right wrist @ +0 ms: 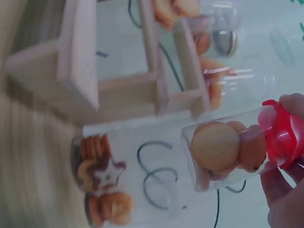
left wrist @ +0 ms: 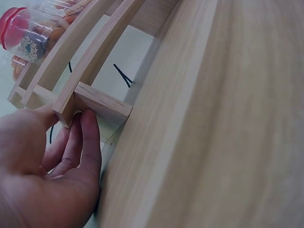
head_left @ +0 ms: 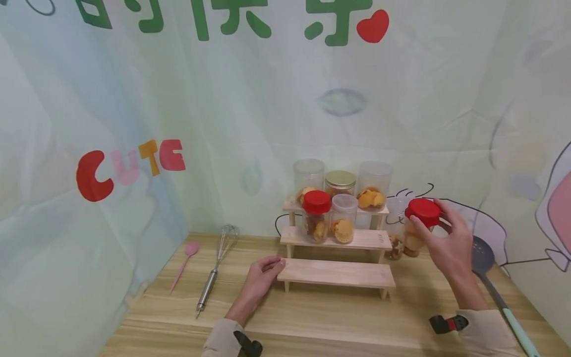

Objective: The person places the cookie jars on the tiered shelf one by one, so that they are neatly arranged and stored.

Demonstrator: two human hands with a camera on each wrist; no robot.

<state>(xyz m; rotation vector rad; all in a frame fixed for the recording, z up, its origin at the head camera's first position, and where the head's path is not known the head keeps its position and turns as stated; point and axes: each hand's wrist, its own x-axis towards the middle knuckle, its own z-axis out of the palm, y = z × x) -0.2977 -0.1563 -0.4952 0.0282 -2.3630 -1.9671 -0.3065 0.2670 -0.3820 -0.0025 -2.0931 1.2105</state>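
Note:
My right hand (head_left: 450, 243) grips the red lid (head_left: 423, 212) of a clear jar of cookies (right wrist: 223, 147), lifted beside the right end of a three-step wooden display rack (head_left: 334, 272). Thumb and fingers lie on opposite sides of that lid. At the rack's left end, my left hand (head_left: 260, 277) pinches the lowest step, its thumb above and fingertips under the board (left wrist: 90, 61). A red-lidded jar (head_left: 315, 218) and a clear-topped jar (head_left: 344, 218) stand on the middle step. The lowest step is bare.
On the top step are two tall clear jars (head_left: 309, 176) (head_left: 374, 183) and a gold-lidded jar (head_left: 340, 182). Cookie jars (right wrist: 99, 164) stand on the table right of the rack. A whisk (head_left: 214, 272) and pink spoon (head_left: 185, 260) lie left, a grey skimmer (head_left: 484, 258) right.

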